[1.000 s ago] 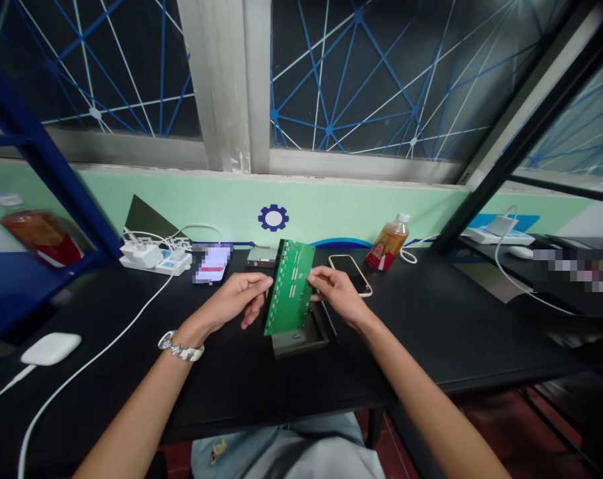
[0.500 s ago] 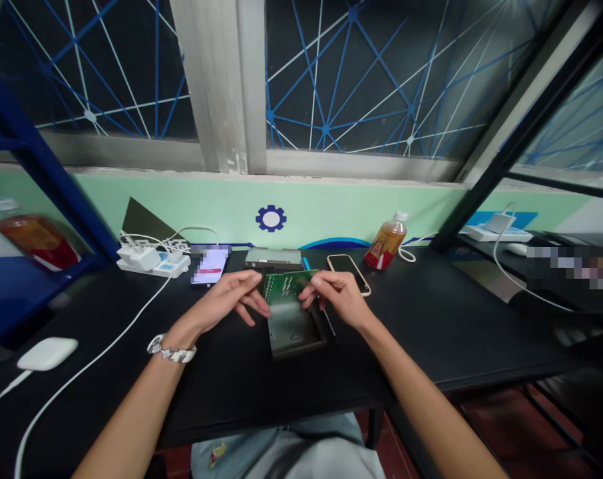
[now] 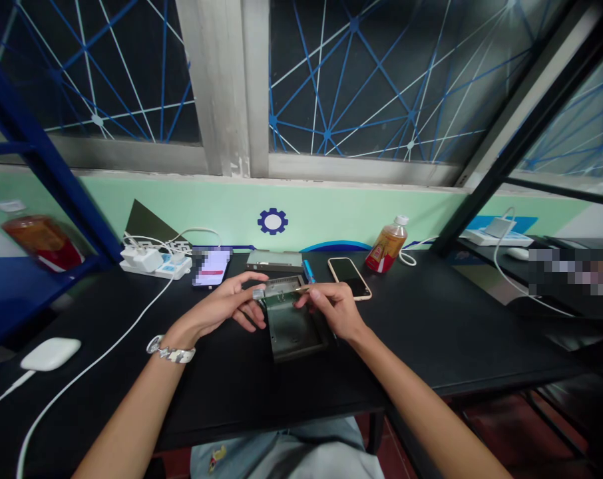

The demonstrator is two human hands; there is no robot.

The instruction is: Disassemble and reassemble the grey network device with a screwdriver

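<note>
Between my hands is a green circuit board (image 3: 280, 301), turned nearly edge-on and tilted over an open grey metal case (image 3: 296, 338). My left hand (image 3: 239, 303) pinches the board's left edge, by a silvery connector, between thumb and fingers. At the opposite edge, my right hand (image 3: 331, 306) grips it with thumb and forefinger. The case lies on the black table, its inside showing below the board. Just behind it rests a grey metal cover (image 3: 274, 260). A blue pen-like tool (image 3: 308, 271) lies beyond my right fingers, partly hidden.
A phone with a lit screen (image 3: 211, 267) and a white power strip (image 3: 156, 263) are at back left. A dark phone (image 3: 350, 278) and a drink bottle (image 3: 387, 245) stand back right. A white earbud case (image 3: 50, 354) and cable (image 3: 96, 362) lie left.
The board has tipped from nearly upright, its green face showing, to almost edge-on and lower above the case. Both hands have kept their hold and turned with it.
</note>
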